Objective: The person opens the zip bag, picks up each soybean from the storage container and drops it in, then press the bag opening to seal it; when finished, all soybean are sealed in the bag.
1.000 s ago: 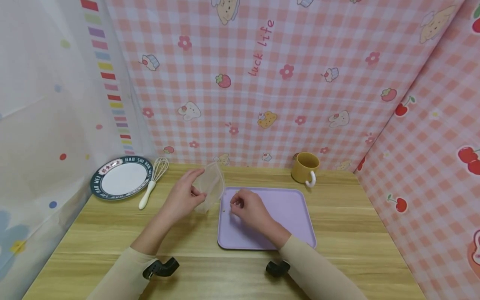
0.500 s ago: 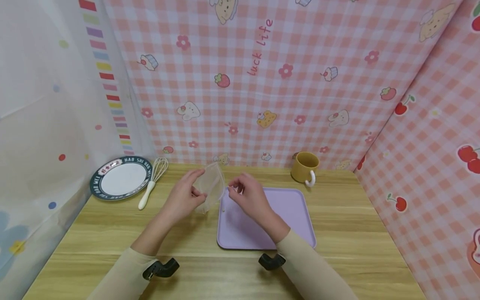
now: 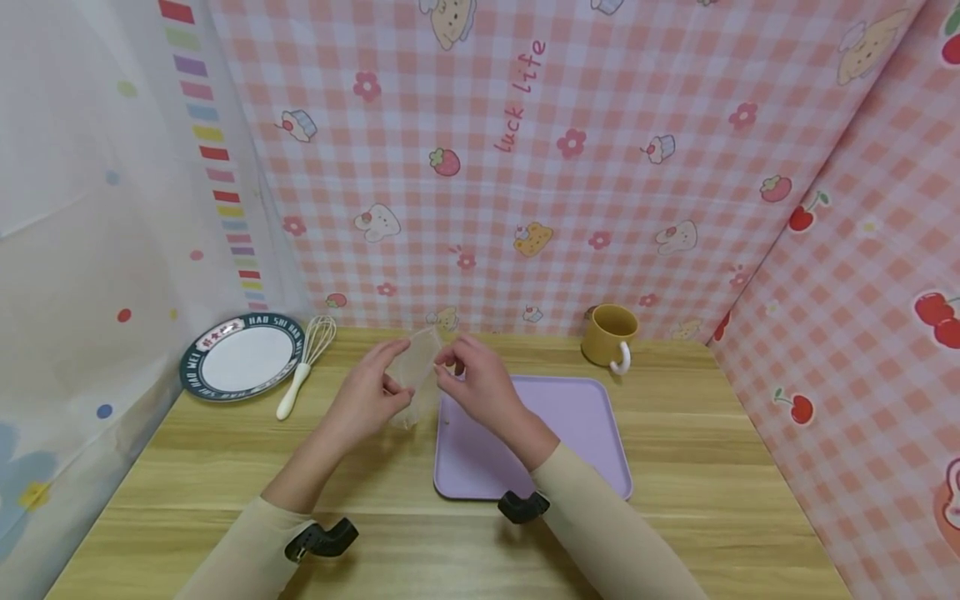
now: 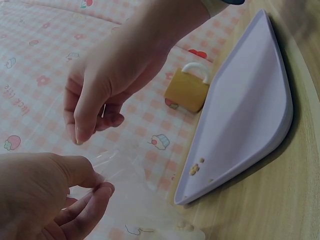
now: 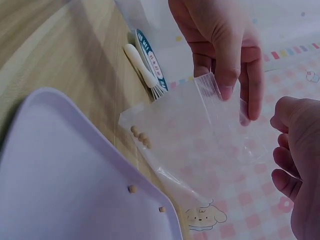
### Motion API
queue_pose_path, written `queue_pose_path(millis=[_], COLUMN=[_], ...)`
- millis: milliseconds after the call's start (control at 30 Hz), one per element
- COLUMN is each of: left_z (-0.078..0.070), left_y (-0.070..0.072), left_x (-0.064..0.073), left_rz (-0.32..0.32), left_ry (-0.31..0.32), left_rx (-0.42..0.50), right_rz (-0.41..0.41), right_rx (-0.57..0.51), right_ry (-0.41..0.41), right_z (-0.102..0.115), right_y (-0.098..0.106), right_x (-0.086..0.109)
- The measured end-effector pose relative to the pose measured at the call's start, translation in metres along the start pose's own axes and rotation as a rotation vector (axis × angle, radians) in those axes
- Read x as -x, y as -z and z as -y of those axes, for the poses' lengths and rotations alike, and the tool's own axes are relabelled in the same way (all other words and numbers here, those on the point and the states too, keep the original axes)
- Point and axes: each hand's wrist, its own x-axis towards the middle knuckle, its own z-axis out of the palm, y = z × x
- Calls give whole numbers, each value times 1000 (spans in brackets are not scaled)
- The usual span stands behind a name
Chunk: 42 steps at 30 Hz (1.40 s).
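My left hand (image 3: 372,390) pinches a clear zip bag (image 3: 415,367) between thumb and fingers, left of the lilac tray (image 3: 555,417). Several small tan pellets (image 5: 141,137) lie at the bottom of the bag in the right wrist view. Beside the bag's upper part is my right hand (image 3: 480,382), fingers curled and thumb close to the index finger. Whether anything sits between those fingertips is hidden. A few more tan pellets (image 4: 194,170) rest near one end of the tray in the left wrist view; a pellet (image 5: 132,188) also shows there in the right wrist view.
At the back left, a dark-rimmed plate (image 3: 198,385) lies with a white-handled whisk (image 3: 294,392) beside it. Behind the tray on the right stands a mustard mug (image 3: 607,340) with a white handle. Patterned cloth walls (image 3: 480,208) enclose the wooden table (image 3: 697,467).
My right hand has moved up and left from above the tray to the bag. The left hand stays in place with its hold on the bag.
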Motion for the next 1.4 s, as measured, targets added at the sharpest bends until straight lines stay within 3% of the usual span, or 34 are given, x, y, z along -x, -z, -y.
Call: queue_pose_path(millis=[367,867,1167,1400], left_z=[1,0,2,3], left_y=[-1,0,2,4], left_x=[1,1,-2,-3], left_rz=[-2,1,-15,-22], left_ry=[-9,-4,4,5], left_rx=[-19,-11,-13,-21], right_rz=[38,7,-91,37], right_rx=[43,-1,-86,-35], right_ry=[-23,-19,-90,-139], right_z=[-3,-3,-9,-21], right_y=[-5,0,7,5], right_x=[-7,-3,23,47])
